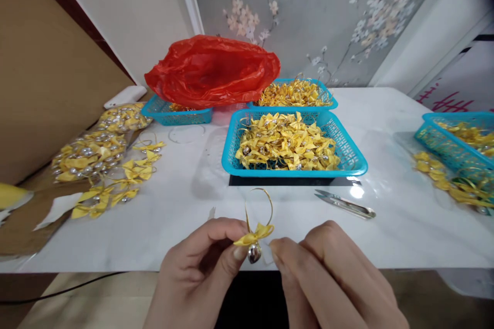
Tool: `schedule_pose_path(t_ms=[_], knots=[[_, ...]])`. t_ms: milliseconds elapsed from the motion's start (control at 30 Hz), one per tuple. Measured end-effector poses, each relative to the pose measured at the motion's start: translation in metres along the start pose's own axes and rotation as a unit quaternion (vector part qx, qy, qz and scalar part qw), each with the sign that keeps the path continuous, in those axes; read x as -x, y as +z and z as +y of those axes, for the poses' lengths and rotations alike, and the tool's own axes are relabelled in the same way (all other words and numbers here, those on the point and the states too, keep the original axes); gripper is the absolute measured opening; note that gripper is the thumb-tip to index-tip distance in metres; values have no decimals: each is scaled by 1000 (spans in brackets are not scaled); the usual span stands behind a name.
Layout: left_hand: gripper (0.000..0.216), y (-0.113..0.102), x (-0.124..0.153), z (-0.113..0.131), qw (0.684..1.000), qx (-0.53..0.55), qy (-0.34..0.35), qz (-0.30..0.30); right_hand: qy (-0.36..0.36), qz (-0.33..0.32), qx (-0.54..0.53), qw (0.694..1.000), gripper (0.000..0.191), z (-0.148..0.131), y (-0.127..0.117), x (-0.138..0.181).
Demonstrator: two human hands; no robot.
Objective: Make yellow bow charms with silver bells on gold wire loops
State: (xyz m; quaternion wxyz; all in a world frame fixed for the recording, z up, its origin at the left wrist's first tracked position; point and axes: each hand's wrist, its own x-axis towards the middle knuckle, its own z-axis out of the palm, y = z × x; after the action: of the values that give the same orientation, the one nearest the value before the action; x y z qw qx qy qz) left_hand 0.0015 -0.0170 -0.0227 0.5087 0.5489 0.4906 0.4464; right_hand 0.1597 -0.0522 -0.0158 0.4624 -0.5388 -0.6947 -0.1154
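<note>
My left hand [200, 267] pinches a small yellow ribbon bow [254, 235] with a silver bell [253, 253] under it and a gold cord loop [262, 204] above it. My right hand [332, 272] sits just right of the bell, its fingers curled together with the fingertips touching or almost touching the ornament. Both hands hover over the front edge of the white table [185, 226]. Behind them stands a blue basket [347, 157] full of the same yellow bows.
Metal thread snips [345, 204] lie right of the hands. More blue baskets of bows stand at the back [295, 93] and far right [455, 141]. A red plastic bag [212, 69] covers another basket. Loose and bagged bows [100, 164] lie at left.
</note>
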Motion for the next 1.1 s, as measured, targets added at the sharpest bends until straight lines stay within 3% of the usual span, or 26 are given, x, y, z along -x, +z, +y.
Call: schedule_pose_path(t_ms=[1100], knots=[[2, 0, 0, 2, 1000, -7, -24, -10, 2, -2, -1, 1000, 9, 2, 1, 2]])
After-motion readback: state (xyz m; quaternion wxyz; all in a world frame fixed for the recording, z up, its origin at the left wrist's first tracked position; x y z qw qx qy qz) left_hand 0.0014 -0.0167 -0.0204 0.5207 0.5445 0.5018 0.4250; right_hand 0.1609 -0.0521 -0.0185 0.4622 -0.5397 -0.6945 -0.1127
